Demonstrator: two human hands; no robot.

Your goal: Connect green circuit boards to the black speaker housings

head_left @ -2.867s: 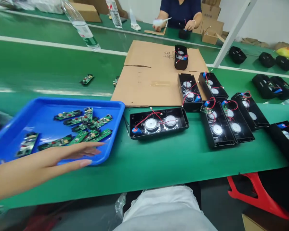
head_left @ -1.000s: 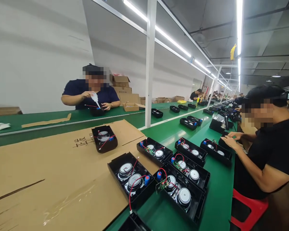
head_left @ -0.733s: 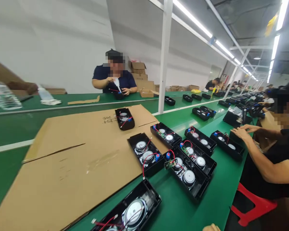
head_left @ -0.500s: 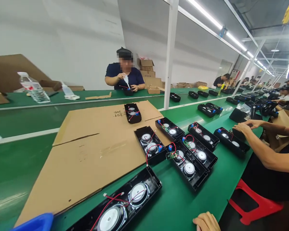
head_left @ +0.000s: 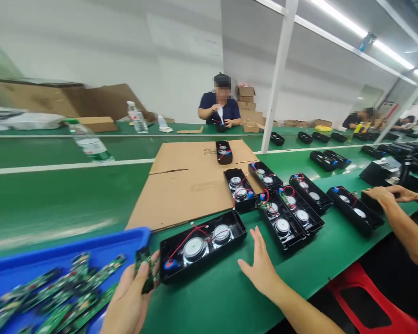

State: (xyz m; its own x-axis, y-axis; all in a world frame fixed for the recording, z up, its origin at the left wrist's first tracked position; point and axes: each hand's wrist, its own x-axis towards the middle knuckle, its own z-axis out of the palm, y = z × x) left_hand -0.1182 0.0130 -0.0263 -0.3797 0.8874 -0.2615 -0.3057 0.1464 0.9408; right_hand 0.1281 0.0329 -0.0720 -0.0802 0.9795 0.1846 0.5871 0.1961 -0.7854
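My left hand (head_left: 128, 292) pinches a green circuit board (head_left: 146, 269) at the left end of a black speaker housing (head_left: 202, 243). That housing lies lengthwise on the green table and holds two round silver speakers, red wires and a blue-and-red part. To its right, my right hand (head_left: 261, 266) is held above the table with fingers spread and nothing in it. A blue tray (head_left: 139, 234) at the lower left holds several more green boards (head_left: 80, 287).
Several black housings (head_left: 282, 222) stand to the right, beside a co-worker's hands (head_left: 386, 197). A cardboard sheet (head_left: 181, 190) lies beyond the near housing. Across the line, a person (head_left: 220, 109) holds a white bottle. A white post (head_left: 280, 79) rises behind.
The view has swung left and down. My left hand has come into view with a board, and more of the blue tray shows. My right hand has moved up beside the near housing, fingers now spread.
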